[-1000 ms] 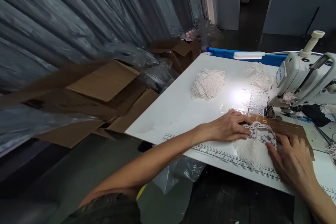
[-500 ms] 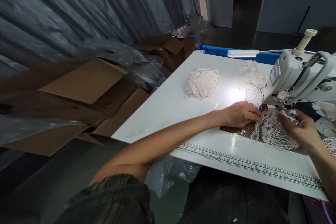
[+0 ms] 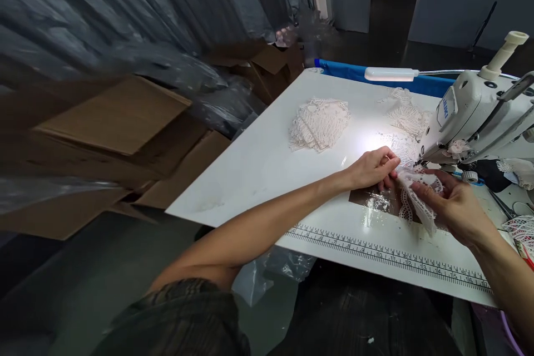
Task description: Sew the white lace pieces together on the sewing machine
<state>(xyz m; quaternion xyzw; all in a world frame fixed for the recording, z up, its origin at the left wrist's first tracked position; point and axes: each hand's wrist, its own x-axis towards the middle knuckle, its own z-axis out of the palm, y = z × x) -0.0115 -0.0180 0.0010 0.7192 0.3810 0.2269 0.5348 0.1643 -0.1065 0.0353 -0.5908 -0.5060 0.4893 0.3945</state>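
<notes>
In the head view a white lace piece [image 3: 421, 194] is gathered up in front of the sewing machine [image 3: 463, 111], its lower end hanging in folds. My right hand [image 3: 459, 206] grips it from the right, thumb on top and fingers behind. My left hand [image 3: 373, 169] is closed in a pinch at the lace's left edge, just left of the needle area. The needle and presser foot are mostly hidden behind the lace and my fingers. Under both hands lies a shiny brown plate [image 3: 371, 200] set in the white table [image 3: 250, 178].
A stack of lace pieces [image 3: 320, 125] lies on the table's left half, and more lace [image 3: 406, 114] lies beside the machine. A lamp [image 3: 391, 74] reaches across the back. Scissors [image 3: 503, 204] rest at right. Cardboard boxes [image 3: 117, 114] stand left of the table.
The lace piece lay spread flat by the needle; now it is lifted and folded, drawn slightly left. My left hand has turned into a pinch at its edge; my right hand has moved left.
</notes>
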